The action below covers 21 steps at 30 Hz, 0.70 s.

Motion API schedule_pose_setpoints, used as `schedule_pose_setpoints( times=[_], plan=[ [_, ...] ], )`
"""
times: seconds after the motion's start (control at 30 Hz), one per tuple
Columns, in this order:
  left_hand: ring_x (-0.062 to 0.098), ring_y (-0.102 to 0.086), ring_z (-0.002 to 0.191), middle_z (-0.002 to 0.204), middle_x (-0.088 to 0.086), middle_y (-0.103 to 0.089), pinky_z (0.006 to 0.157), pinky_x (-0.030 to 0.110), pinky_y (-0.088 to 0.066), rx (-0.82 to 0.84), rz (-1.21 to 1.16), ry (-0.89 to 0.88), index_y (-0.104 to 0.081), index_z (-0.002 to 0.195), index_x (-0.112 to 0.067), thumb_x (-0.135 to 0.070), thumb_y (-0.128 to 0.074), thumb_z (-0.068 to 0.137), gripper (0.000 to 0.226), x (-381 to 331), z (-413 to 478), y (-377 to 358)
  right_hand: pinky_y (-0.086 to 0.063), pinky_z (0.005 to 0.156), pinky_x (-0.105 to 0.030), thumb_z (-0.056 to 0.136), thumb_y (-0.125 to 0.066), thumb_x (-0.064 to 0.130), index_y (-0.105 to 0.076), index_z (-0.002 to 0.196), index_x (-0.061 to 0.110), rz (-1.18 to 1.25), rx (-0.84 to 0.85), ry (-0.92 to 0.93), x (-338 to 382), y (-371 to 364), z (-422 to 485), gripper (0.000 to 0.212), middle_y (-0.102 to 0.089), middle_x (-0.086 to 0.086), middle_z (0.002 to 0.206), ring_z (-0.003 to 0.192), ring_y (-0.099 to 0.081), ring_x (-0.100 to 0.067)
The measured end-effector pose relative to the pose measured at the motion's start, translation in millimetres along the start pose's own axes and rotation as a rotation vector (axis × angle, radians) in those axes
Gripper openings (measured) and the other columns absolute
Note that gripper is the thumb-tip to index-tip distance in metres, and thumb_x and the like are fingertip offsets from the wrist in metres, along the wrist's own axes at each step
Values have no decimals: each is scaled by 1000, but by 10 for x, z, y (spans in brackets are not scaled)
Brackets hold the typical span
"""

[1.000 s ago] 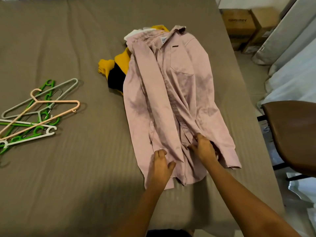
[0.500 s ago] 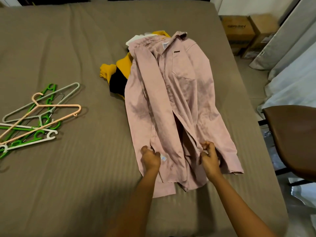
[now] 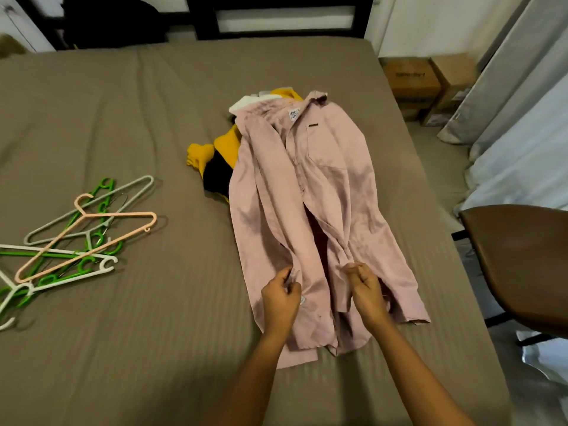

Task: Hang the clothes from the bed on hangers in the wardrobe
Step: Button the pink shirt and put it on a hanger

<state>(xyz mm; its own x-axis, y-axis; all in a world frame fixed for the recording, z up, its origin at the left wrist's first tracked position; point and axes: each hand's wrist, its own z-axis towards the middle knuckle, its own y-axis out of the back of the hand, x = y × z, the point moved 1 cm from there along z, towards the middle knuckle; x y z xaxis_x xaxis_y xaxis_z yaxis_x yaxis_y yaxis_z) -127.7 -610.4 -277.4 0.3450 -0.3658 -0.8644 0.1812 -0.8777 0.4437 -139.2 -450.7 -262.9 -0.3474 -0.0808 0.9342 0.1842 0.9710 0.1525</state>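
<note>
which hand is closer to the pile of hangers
Left. The left hand pinches the pink shirt on the side facing the hangers; the right hand grips its opposite edge, farther from them.

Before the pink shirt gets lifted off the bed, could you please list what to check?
1. Left hand grips a front edge of the pink button-up shirt: ok.
2. Right hand grips the opposite front edge: ok.
3. Shirt fully unbuttoned: cannot tell; only the lower front gapes.
4. Hanger in hand: not ok; the peach plastic hanger lies untouched on the brown bed.
5. Yellow-and-black garment clear of the shirt: not ok; partly underneath.
6. Wardrobe path: cannot tell; none in view.
</note>
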Motion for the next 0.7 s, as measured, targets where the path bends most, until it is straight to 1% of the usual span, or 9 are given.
schedule_pose_setpoints(
  times=[0.07,0.1,0.17,0.23,0.3,0.4,0.53,0.6,0.7],
  plan=[
    [16,-63,81,95,7,-71,72,11,-45,5,-9,-85,-67,113,-5,0,-59,83,31,-149,-74,48,-46,58,-18,96,-48,6,-58,79,9,92,54,-41,131,-2,-84,20,-60,12,66,59,-55,1],
    [14,-63,80,95,6,-72,70,6,-43,1,-8,-118,-67,112,-4,0,-59,83,30,-224,-119,74,-50,59,-18,95,-49,2,-63,89,6,139,64,-73,190,9,-113,15,-66,6,75,67,-61,-3],
    [11,-64,84,97,0,-71,71,3,-44,-2,-21,-160,-68,111,-6,-3,-60,84,28,-342,-208,128,-53,60,-22,90,-50,-6,-64,104,3,225,75,-123,313,50,-189,22,-70,-9,92,79,-66,-17],
    [11,-65,84,95,-3,-71,72,10,-48,-10,-26,-177,-68,109,-8,-5,-62,84,25,-432,-283,180,-53,60,-22,88,-54,-6,-62,110,6,253,103,-129,455,88,-266,27,-70,-11,101,86,-66,-22],
    [18,-65,81,91,0,-69,69,22,-50,-23,67,-193,-64,104,-9,-10,-62,84,19,-514,-332,236,-50,54,-15,89,-60,8,-61,112,11,220,91,-103,608,118,-333,22,-69,-3,101,86,-64,-15],
    [27,-62,83,95,4,-62,69,35,-49,84,416,-190,-49,103,-11,-17,-58,88,18,-634,-345,302,-44,50,-8,94,-55,15,-63,98,12,240,6,-54,832,129,-375,9,-62,3,82,72,-55,-11],
    [35,-57,93,112,10,-50,72,42,-45,222,636,-251,-47,108,-6,-11,-47,92,17,-805,-344,368,-37,44,-8,95,-49,5,-58,74,7,160,53,-24,1024,149,-385,23,-54,6,56,49,-49,-3],
    [33,-56,86,102,7,-50,67,39,-41,189,586,-316,-48,95,-10,-7,-49,88,9,-882,-355,421,-34,42,-9,96,-49,5,-56,69,10,74,72,2,1075,166,-388,28,-50,4,56,42,-44,1],
    [13,-53,62,72,-3,-52,60,29,-43,119,235,-272,-46,77,-17,-3,-62,78,21,-973,-411,492,-30,37,-17,97,-47,7,-52,70,9,47,89,-3,1118,204,-401,28,-43,-4,57,37,-34,-4]
  ],
)
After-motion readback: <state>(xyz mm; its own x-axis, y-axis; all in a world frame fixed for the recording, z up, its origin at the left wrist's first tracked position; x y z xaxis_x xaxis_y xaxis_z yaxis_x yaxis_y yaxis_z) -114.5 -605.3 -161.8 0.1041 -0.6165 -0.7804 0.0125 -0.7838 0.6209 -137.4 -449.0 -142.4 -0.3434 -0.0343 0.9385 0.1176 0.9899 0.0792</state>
